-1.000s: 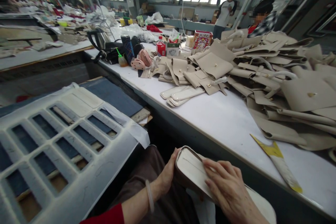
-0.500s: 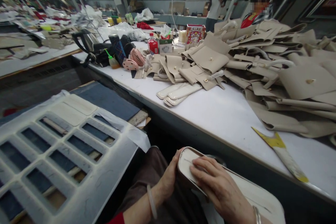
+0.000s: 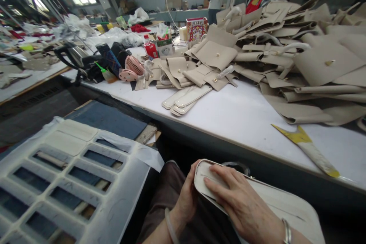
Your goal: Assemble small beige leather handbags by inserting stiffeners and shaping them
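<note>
A long off-white bag piece with rounded ends [image 3: 286,200] lies across my lap, its narrow dark edge showing. My left hand [image 3: 187,192] grips its near left end from the side, fingers wrapped round the rim. Across the top of the same end rests my right hand [image 3: 236,194], its fingers somewhat spread and lying on the flat surface. Part of a clear-wrapped handle [image 3: 237,167] shows behind the piece. The underside of the piece is hidden.
A white table [image 3: 228,112] runs beyond my lap, bearing heaped beige bag pieces [image 3: 323,61], flat strips [image 3: 188,99] and a yellow-ended tool [image 3: 310,150]. At left stands a translucent slotted rack [image 3: 114,198]. Two people are at the back, one in red [image 3: 253,4].
The view has shifted, so the table things sit further left and higher. My right hand's index finger has spread a little from the others. Both hands remain at the same end of the piece.
</note>
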### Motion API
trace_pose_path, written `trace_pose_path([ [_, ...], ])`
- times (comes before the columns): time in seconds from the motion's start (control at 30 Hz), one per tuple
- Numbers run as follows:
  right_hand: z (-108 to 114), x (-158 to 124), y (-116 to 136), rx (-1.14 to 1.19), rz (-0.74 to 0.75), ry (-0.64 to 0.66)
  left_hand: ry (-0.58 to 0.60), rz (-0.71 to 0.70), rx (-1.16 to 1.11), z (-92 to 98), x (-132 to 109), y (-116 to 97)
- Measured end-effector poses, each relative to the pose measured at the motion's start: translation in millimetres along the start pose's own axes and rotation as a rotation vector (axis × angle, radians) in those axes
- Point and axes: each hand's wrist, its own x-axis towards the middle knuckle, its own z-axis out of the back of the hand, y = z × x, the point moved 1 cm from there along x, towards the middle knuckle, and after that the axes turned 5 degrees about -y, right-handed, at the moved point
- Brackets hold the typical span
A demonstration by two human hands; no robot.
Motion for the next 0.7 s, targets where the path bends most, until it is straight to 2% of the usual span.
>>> trace_pose_path([
  [0.17,-5.0,-0.5,2.1,-0.042,-0.035,0.030,-0.030,-0.036,0.004,0.8,2.4,1.7],
  [0.5,-14.5,-6.6,6.2,-0.035,-0.082,-0.090,-0.024,-0.057,0.106,-1.3,2.3,-6.6],
  [0.7,-12.6,-1.8,12.3,0.041,-0.151,-0.052,-0.035,-0.045,0.163,7.0,2.2,-9.4],
])
